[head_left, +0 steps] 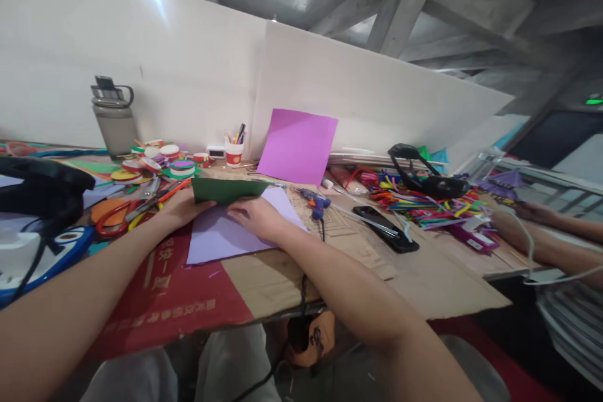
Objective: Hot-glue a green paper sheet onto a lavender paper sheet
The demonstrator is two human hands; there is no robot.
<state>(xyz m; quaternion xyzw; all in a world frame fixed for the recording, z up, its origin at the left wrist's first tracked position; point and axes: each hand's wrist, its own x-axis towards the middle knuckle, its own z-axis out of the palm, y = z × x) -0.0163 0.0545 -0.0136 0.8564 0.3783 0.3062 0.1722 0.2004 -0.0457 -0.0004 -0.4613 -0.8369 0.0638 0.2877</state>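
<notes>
A dark green sheet of paper (228, 190) is raised at an angle above a stack of light purple paper (221, 235). My left hand (181, 207) pinches its left end, the thumb in front. At the lower right edge of the green sheet, my right hand (257, 218) has its fingers curled in against the paper, the tips partly hidden. To the right of the purple stack lies a blue glue gun (319, 206) with an orange tip. Scissors with red-orange handles (113, 220) rest left of my left hand.
Cardboard (353, 251) covers the table. A black phone (386, 229) and coloured craft sticks (414, 201) lie to the right. Behind stand a bright purple sheet (301, 146), a pen cup (234, 154) and a water bottle (113, 119). Another person's arm (541, 242) reaches in at right.
</notes>
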